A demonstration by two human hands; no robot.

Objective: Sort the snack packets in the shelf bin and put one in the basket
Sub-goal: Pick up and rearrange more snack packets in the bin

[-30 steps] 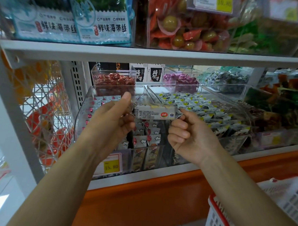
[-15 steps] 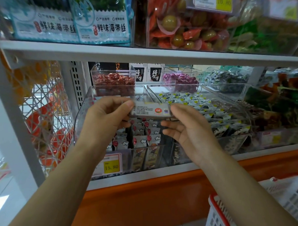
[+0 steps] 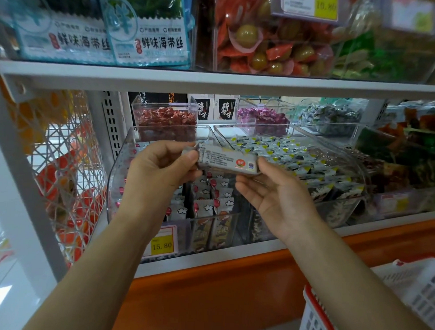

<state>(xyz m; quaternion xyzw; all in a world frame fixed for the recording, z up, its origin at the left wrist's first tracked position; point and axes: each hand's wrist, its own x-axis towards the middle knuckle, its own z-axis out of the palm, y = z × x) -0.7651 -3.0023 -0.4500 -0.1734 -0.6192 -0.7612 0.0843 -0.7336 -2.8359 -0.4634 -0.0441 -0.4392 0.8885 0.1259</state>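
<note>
The grey rectangular snack packet [image 3: 227, 162] hangs over the clear plastic shelf bin [image 3: 117, 166]. The left hand [image 3: 159, 172] pinches its left end. The right hand [image 3: 277, 199], gripping a moment ago, has loosened, its fingers spread beneath. The packet probably goes next to the white plastic basket [image 3: 419, 290].

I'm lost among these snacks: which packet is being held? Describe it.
Below the white shelf, in front of the clear bin tagged 15.80, the left hand pinches a long grey packet; the right hand touches its other end. Unlike the binned packets, it is aloft, showing small print and a red logo.
</note>
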